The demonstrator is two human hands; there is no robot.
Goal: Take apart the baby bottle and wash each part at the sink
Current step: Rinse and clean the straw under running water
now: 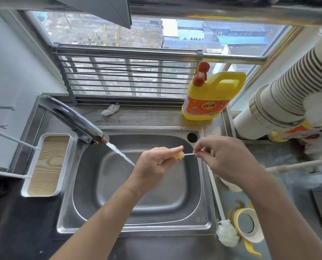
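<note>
Over the steel sink [203,199], my left hand [152,162] grips a small yellowish translucent bottle part [178,155]. My right hand [225,158] pinches a thin white brush stick [189,154] whose tip goes into that part. Water runs from the tap [72,119] in a slanted stream [120,153] reaching my left hand. On the counter to the right lie a long white bottle brush [226,234] and the yellow-handled bottle collar [247,224]. A white bottle part [229,185] shows partly under my right forearm.
A yellow dish soap jug [210,98] with an orange pump stands behind the sink. A white tray with wooden bottom [47,164] sits left of the sink. A crumpled tissue [110,109] lies on the back ledge. A stack of paper cups [291,81] leans in at right.
</note>
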